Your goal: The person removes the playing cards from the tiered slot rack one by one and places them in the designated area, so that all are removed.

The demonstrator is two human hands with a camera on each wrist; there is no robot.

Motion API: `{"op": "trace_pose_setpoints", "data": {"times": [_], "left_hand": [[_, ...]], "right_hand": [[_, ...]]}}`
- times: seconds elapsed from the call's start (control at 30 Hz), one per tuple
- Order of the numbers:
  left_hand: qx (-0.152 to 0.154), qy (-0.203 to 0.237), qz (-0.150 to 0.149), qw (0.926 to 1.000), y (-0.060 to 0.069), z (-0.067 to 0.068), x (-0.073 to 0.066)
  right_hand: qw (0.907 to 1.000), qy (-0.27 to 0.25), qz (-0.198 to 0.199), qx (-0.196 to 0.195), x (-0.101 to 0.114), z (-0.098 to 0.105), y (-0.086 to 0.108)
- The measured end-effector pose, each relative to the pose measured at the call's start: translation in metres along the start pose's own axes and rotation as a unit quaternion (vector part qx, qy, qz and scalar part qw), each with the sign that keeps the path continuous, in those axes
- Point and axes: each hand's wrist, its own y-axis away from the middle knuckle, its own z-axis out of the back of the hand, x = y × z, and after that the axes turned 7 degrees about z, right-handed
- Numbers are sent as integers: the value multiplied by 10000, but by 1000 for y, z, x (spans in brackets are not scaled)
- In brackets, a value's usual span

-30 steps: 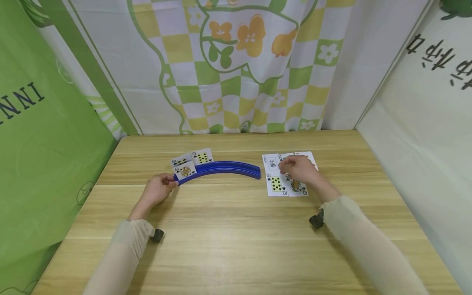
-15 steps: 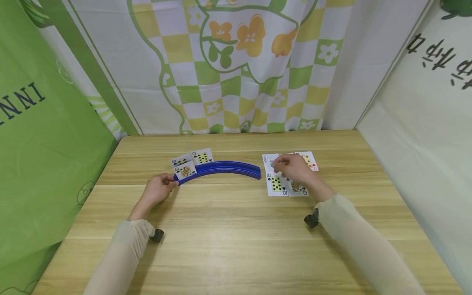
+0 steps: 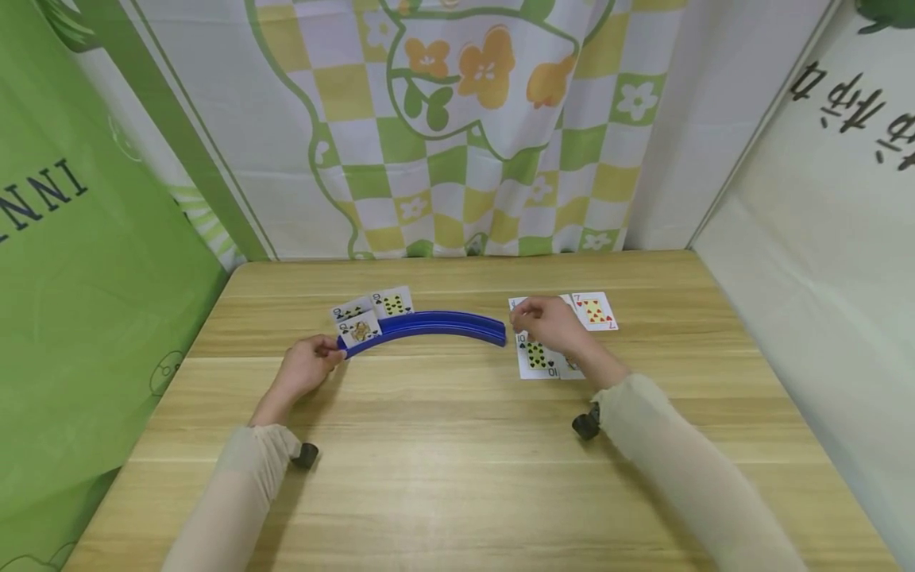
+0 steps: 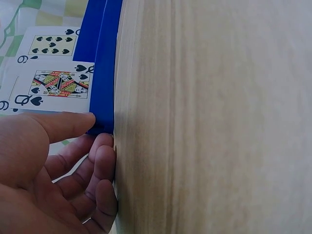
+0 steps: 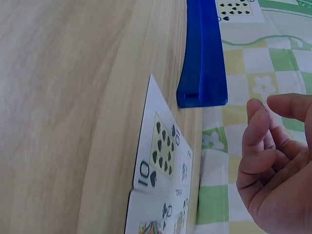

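Note:
My left hand [image 3: 307,365] grips the left end of a curved blue card holder [image 3: 443,324], thumb on top and fingers at the end, as the left wrist view shows. In the holder's left part stand a queen of spades [image 3: 360,330] and, behind it, two spade number cards, one of them [image 3: 393,303] further right. My right hand [image 3: 549,324] is over the playing cards at the right, fingers loosely bent, with nothing visible between thumb and fingertips. Below it lies a ten of spades [image 5: 163,151]; a seven of hearts [image 3: 595,311] lies behind. Other cards are partly hidden by the hand.
The wooden table [image 3: 443,461] stretches in front of both hands. A checked, flowered curtain [image 3: 472,199] hangs behind its far edge. A green cloth [image 3: 93,318] borders the left side and a white cloth [image 3: 801,262] the right.
My right hand has moved left over the cards, towards the holder's right end, uncovering the seven of hearts. The left hand and the holder have stayed in place.

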Motion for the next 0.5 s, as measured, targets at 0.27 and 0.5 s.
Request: {"op": "trace_pose_setpoints", "data": {"times": [0.27,0.5], "left_hand": [[11,10,-20,10000,0,0,-2],[-19,-19,-98,9999,0,-1,-1]], "right_hand": [[9998,-214,17,5,6,-6,-4],[9998,-149,71,-64,12,-11,-6]]}}
